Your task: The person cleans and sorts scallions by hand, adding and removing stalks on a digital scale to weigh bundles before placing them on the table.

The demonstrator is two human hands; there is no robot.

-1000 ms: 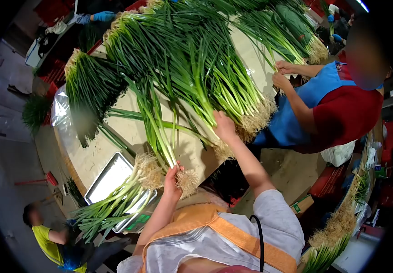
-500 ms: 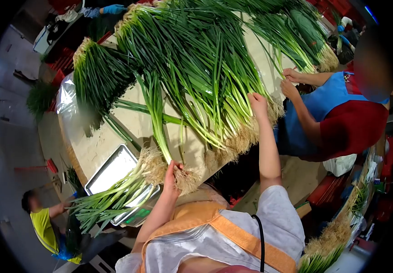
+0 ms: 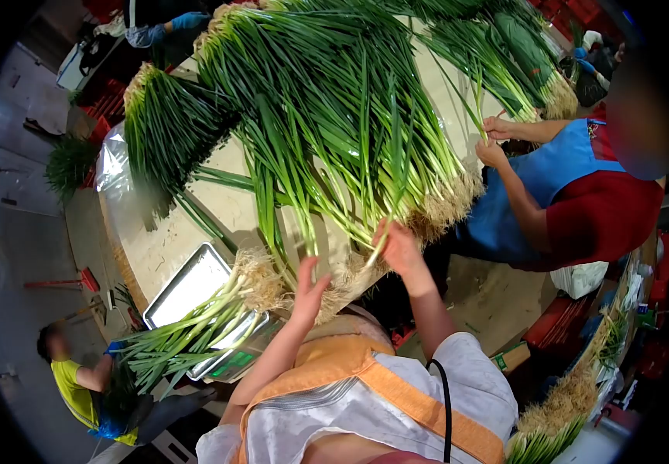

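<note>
Right hand around a green onion stalk, roots toward the table edge

Red long-handled tool at left, white bag near the blue-aproned person

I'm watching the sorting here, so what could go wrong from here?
The bundle overhangs the metal tray, so a bump might drag it off. The left hand is open beside loose stalks, which could get knocked askew. The right hand holds a stalk near the table's edge; a slip might drop it.
</note>
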